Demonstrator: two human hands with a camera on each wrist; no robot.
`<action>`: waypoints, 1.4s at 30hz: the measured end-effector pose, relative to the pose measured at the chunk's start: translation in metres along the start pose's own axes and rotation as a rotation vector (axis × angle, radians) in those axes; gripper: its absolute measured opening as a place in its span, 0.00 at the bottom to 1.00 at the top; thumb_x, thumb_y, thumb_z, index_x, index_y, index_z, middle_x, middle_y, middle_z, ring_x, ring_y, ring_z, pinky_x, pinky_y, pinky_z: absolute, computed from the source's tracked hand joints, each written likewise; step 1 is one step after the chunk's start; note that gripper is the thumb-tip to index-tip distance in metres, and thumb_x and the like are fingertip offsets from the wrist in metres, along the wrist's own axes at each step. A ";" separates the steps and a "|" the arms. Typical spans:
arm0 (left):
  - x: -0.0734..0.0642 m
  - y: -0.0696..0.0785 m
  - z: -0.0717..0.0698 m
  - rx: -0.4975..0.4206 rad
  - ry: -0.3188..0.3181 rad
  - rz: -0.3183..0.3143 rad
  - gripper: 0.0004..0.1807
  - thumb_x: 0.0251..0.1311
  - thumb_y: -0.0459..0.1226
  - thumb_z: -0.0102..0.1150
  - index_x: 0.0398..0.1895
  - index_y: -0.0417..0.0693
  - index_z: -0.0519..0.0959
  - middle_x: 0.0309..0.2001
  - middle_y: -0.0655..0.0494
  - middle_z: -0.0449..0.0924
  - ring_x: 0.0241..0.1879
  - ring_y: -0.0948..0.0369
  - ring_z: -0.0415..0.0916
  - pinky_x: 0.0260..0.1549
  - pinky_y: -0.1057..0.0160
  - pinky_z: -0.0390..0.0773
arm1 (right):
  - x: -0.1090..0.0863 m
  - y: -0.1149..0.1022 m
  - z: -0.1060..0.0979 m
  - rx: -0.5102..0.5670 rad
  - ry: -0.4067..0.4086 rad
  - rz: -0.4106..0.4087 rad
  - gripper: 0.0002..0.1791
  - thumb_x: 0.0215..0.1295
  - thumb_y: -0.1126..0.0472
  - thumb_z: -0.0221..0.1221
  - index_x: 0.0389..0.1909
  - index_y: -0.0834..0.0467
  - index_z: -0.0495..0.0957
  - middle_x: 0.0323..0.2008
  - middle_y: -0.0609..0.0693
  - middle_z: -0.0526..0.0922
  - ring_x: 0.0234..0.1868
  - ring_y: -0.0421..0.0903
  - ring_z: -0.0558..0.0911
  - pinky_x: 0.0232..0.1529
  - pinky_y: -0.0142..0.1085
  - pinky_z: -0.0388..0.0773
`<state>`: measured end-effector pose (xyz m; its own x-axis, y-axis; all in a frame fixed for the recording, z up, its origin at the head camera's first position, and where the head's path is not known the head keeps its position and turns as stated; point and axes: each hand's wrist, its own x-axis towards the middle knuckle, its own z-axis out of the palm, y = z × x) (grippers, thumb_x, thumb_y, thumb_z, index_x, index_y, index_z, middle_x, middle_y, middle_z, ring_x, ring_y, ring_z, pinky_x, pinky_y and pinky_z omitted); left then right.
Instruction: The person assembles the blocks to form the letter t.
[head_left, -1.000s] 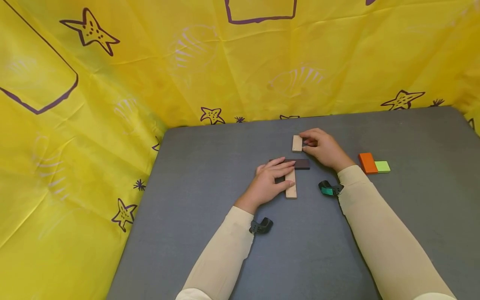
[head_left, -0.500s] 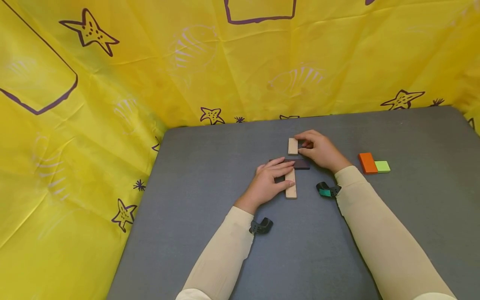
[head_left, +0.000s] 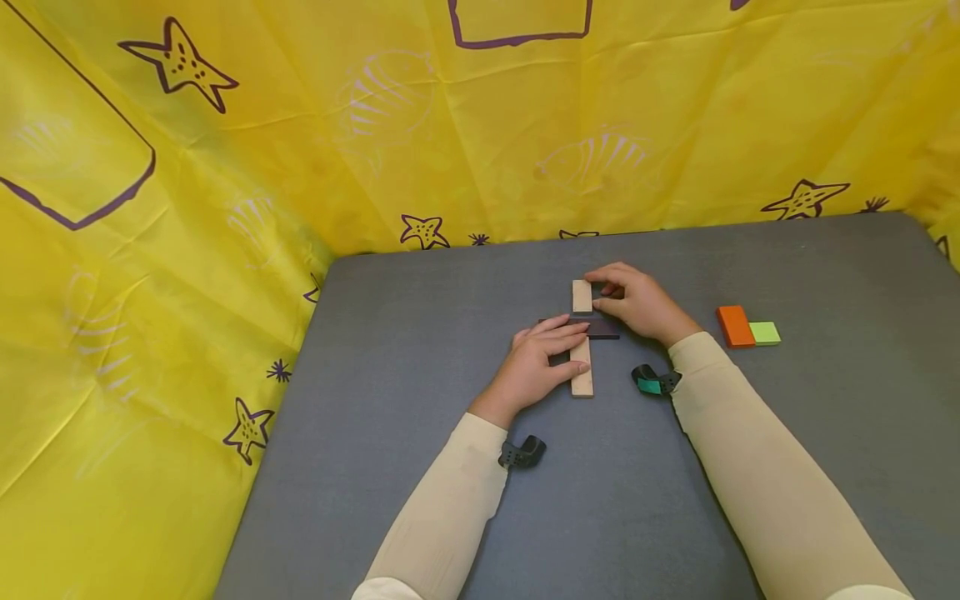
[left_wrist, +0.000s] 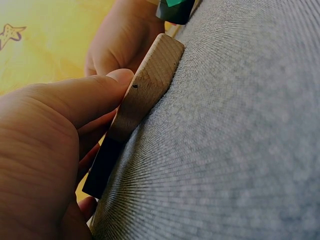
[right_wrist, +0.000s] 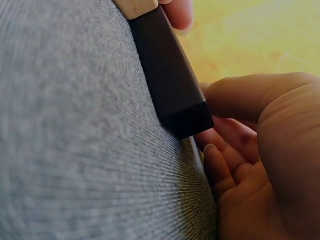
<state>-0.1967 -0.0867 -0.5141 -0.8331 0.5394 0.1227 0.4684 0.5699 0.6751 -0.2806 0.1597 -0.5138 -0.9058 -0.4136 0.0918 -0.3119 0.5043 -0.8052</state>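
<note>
A long pale wooden block [head_left: 582,383] lies lengthwise on the table, its far end against a dark brown block [head_left: 604,329] set crosswise. My left hand [head_left: 528,372] rests over both, fingers stretched across the dark block and thumb on the wooden one. In the left wrist view the thumb touches the upper edge of the wooden block [left_wrist: 155,70]. Just beyond the dark block, my right hand [head_left: 643,304] holds a short pale wooden block [head_left: 582,296] between index finger and thumb at its right side. In the right wrist view the dark block [right_wrist: 167,70] hides that short block.
An orange block [head_left: 736,326] and a light green block [head_left: 765,333] lie together to the right, near the right forearm. Yellow printed cloth [head_left: 480,142] hangs behind and to the left of the grey table [head_left: 360,375]. Each wrist wears a small black camera mount.
My right hand has brought the short wooden block left and nearer, toward the dark block and roughly in line with the long wooden one. My left hand has stayed in place.
</note>
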 end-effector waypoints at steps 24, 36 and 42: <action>0.000 0.001 -0.001 -0.001 -0.012 -0.002 0.29 0.74 0.45 0.71 0.75 0.49 0.80 0.75 0.64 0.74 0.81 0.65 0.55 0.77 0.41 0.52 | 0.001 0.001 0.003 0.020 -0.045 0.012 0.25 0.79 0.65 0.66 0.74 0.62 0.79 0.67 0.60 0.77 0.60 0.59 0.76 0.61 0.58 0.71; 0.000 0.001 -0.001 0.005 -0.011 0.001 0.29 0.74 0.45 0.72 0.75 0.49 0.80 0.76 0.64 0.74 0.82 0.66 0.55 0.77 0.43 0.53 | 0.001 -0.002 0.003 0.031 -0.049 0.018 0.26 0.78 0.65 0.66 0.74 0.63 0.79 0.68 0.60 0.77 0.60 0.59 0.76 0.62 0.58 0.71; 0.000 0.000 0.000 0.005 -0.012 0.004 0.29 0.74 0.45 0.72 0.75 0.50 0.80 0.76 0.64 0.74 0.82 0.66 0.55 0.77 0.42 0.52 | 0.001 -0.001 0.004 0.040 -0.050 0.011 0.25 0.78 0.66 0.66 0.73 0.63 0.79 0.68 0.60 0.77 0.60 0.59 0.76 0.62 0.57 0.71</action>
<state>-0.1973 -0.0870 -0.5139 -0.8274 0.5493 0.1169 0.4735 0.5704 0.6711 -0.2802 0.1559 -0.5152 -0.8935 -0.4457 0.0543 -0.2892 0.4788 -0.8289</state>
